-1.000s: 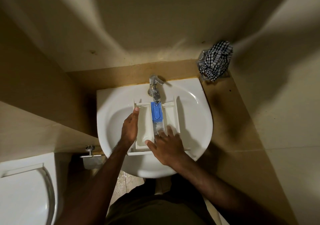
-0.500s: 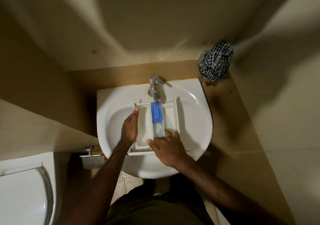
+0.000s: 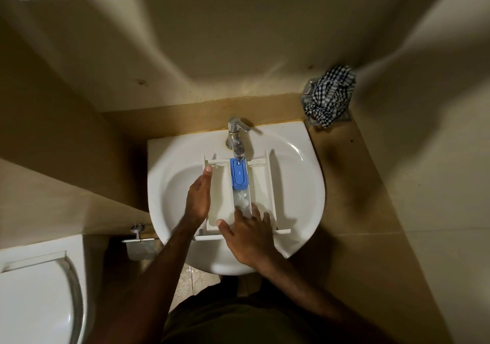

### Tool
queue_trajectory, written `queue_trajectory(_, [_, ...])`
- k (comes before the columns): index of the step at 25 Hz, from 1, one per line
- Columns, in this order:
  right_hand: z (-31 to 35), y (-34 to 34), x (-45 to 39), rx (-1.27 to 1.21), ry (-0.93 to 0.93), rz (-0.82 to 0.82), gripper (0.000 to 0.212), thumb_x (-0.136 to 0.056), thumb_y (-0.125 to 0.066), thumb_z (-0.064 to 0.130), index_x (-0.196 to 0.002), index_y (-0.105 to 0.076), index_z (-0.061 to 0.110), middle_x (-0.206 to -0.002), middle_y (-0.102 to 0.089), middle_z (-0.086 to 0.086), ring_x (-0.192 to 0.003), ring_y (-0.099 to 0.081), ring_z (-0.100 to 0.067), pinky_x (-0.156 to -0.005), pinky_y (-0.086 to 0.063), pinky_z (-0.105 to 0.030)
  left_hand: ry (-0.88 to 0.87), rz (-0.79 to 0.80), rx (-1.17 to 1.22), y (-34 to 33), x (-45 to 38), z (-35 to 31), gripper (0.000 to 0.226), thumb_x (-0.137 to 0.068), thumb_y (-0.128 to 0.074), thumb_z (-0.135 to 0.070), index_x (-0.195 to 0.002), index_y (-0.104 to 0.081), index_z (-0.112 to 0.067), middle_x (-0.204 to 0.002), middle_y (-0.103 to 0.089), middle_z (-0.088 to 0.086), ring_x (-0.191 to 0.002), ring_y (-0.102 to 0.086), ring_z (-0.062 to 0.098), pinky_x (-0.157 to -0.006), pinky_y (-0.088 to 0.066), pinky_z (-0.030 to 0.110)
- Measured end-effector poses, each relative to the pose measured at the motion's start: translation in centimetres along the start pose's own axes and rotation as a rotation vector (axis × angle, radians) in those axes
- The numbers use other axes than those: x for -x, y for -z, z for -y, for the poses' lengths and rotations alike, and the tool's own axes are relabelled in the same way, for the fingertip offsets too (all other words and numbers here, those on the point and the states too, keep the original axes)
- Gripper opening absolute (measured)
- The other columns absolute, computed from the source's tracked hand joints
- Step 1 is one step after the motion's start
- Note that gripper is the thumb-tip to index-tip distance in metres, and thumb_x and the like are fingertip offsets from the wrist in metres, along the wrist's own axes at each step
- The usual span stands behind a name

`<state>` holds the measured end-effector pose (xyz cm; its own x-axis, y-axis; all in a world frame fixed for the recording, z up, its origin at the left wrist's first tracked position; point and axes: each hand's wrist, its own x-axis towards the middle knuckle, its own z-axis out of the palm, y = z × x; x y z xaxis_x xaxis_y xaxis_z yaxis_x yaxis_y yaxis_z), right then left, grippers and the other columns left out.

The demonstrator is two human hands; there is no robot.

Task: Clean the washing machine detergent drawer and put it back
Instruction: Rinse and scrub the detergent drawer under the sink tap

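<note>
1. The white detergent drawer (image 3: 262,184) lies in the white sink (image 3: 172,184) under the tap (image 3: 236,142), between my two hands.
2. My left hand (image 3: 198,200) lies flat along the drawer's left wall, fingers straight and together, fingertips near its far corner.
3. My right hand (image 3: 250,235) rests on the drawer's near end with the fingers spread wide, reaching into the middle and right compartments.
4. Just beyond my right fingertips, the middle channel holds water and foam; the blue insert (image 3: 239,174) sits further on, beneath the spout.
5. Far off to the right of my right hand, a checked cloth (image 3: 330,95) lies bunched on the counter's corner.
6. Left of my left arm is a white toilet lid (image 3: 34,298).
</note>
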<state>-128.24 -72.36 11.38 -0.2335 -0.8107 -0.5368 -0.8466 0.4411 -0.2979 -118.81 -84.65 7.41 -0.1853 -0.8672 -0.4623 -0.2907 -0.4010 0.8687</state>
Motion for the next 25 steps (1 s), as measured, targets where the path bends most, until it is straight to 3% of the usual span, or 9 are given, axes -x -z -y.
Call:
queue_trajectory(3, [0.1,0.4,-0.8,-0.052,-0.013,0.061,0.072,-0.103,-0.025,0.063,-0.156,-0.032,0.015,-0.164,-0.035,-0.01,-0.157,-0.011,-0.033,-0.123,-0.009,-0.061,-0.005,-0.014,-0.014,0.2,-0.1,0.4,0.052,-0.1,-0.036,-0.067,-0.108,-0.073,-0.032,-0.102,-0.076,-0.009,-0.094,-0.072,0.01,-0.085,-0.057,0.031])
queue_trajectory(6, [0.6,0.7,-2.9,-0.105,0.016,-0.012,0.073,-0.105,-0.034,0.058,-0.16,-0.022,0.013,-0.17,-0.021,-0.009,-0.158,-0.003,-0.035,-0.125,-0.013,-0.056,-0.002,0.003,-0.015,0.2,-0.1,0.4,0.051,-0.097,-0.036,-0.073,-0.107,-0.073,-0.038,-0.104,-0.077,-0.011,-0.097,-0.073,0.008,-0.09,-0.058,0.033])
queue_trajectory(9, [0.4,0.4,-2.5,-0.089,0.006,0.004,0.071,-0.105,-0.029,0.059,-0.163,-0.019,0.018,-0.17,-0.02,-0.008,-0.158,-0.004,-0.033,-0.126,-0.01,-0.057,0.02,0.006,-0.024,0.2,-0.2,0.4,0.053,-0.096,-0.036,-0.074,-0.107,-0.072,-0.036,-0.106,-0.077,-0.007,-0.099,-0.073,0.014,-0.089,-0.059,0.037])
queue_trajectory(13, [-0.9,-0.2,-0.2,0.106,0.012,0.049,0.079,-0.096,-0.004,0.066,-0.141,-0.051,0.022,-0.15,-0.054,-0.007,-0.149,-0.027,-0.04,-0.116,-0.02,-0.061,0.017,0.006,-0.027,0.2,0.7,-0.8,0.05,-0.104,-0.035,-0.06,-0.109,-0.072,-0.026,-0.097,-0.074,-0.01,-0.091,-0.069,0.008,-0.07,-0.049,0.012])
queue_trajectory(16, [-0.6,0.8,-1.3,0.031,-0.05,0.064,0.071,-0.099,-0.012,0.065,-0.136,-0.055,0.021,-0.146,-0.058,-0.008,-0.148,-0.028,-0.042,-0.115,-0.025,-0.057,0.036,0.044,-0.019,0.6,1.2,-1.8,0.046,-0.107,-0.035,-0.053,-0.118,-0.068,-0.024,-0.098,-0.068,-0.017,-0.086,-0.065,-0.002,-0.06,-0.044,-0.001])
queue_trajectory(20, [-0.1,0.7,-2.2,0.011,-0.005,0.013,0.066,-0.104,-0.027,0.061,-0.154,-0.036,0.019,-0.168,-0.027,-0.002,-0.158,-0.005,-0.033,-0.121,-0.013,-0.06,0.08,0.148,0.002,1.7,1.7,-1.9,0.043,-0.103,-0.039,-0.058,-0.122,-0.065,-0.028,-0.107,-0.072,-0.008,-0.094,-0.072,0.008,-0.067,-0.057,0.021])
queue_trajectory(22, [-0.4,0.3,-1.4,-0.015,0.011,0.029,0.062,-0.104,-0.027,0.061,-0.147,-0.044,0.02,-0.162,-0.039,-0.002,-0.157,-0.012,-0.032,-0.12,-0.014,-0.06,0.125,0.177,-0.018,2.6,2.0,-1.3,0.039,-0.102,-0.048,-0.056,-0.124,-0.062,-0.027,-0.111,-0.074,-0.001,-0.097,-0.073,0.016,-0.071,-0.06,0.03])
queue_trajectory(25, [-1.2,1.0,0.4,-0.011,0.054,0.064,0.059,-0.104,-0.03,0.06,-0.138,-0.056,0.02,-0.149,-0.055,-0.006,-0.151,-0.027,-0.032,-0.119,-0.024,-0.055,0.207,0.226,-0.051,3.8,3.3,0.1,0.037,-0.099,-0.062,-0.044,-0.133,-0.052,-0.032,-0.114,-0.073,0.004,-0.098,-0.073,0.02,-0.073,-0.061,0.032])
